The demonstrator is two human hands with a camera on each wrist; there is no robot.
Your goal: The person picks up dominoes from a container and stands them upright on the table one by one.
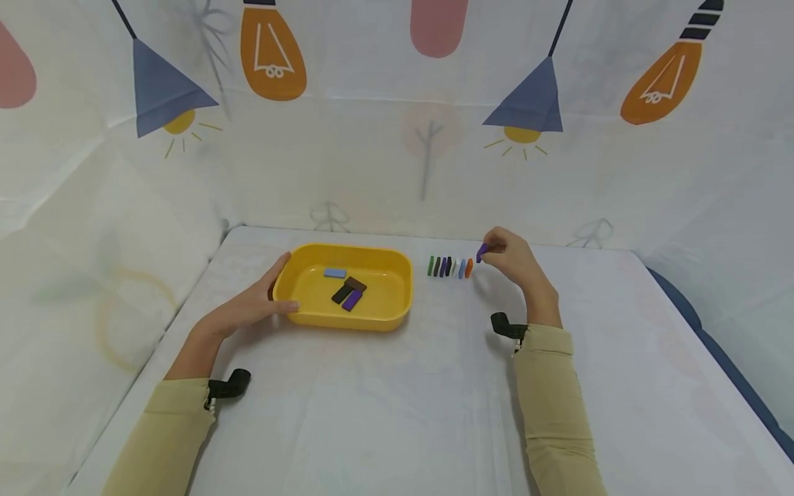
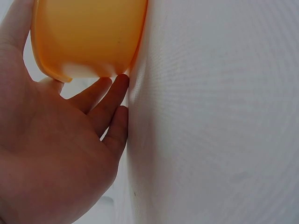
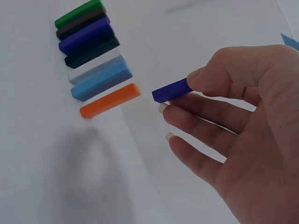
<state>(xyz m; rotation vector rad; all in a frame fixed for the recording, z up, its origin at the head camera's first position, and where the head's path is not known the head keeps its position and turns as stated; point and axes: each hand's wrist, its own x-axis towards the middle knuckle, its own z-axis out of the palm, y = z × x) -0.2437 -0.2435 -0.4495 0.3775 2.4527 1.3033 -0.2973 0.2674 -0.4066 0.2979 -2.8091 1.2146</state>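
At the left end of a yellow tray (image 1: 347, 322), my left hand (image 1: 251, 303) holds the side, its thumb over the near rim. In the left wrist view the fingers (image 2: 108, 105) reach under the tray's end wall. My right hand (image 1: 515, 262) pinches a purple domino block (image 3: 170, 90) between thumb and fingertips, past the right end of a row. The row has several dominoes standing side by side: green (image 3: 79, 13), brown, purple, black, white, light blue (image 3: 103, 81), and orange (image 3: 110, 100) nearest the held one.
Inside the tray lie a light blue domino (image 1: 335, 273), a brown one (image 1: 356, 283), a black one (image 1: 341, 294) and a purple one (image 1: 352, 300). White cloth covers the table (image 1: 384, 413). A printed curtain (image 1: 372, 151) hangs behind its far edge.
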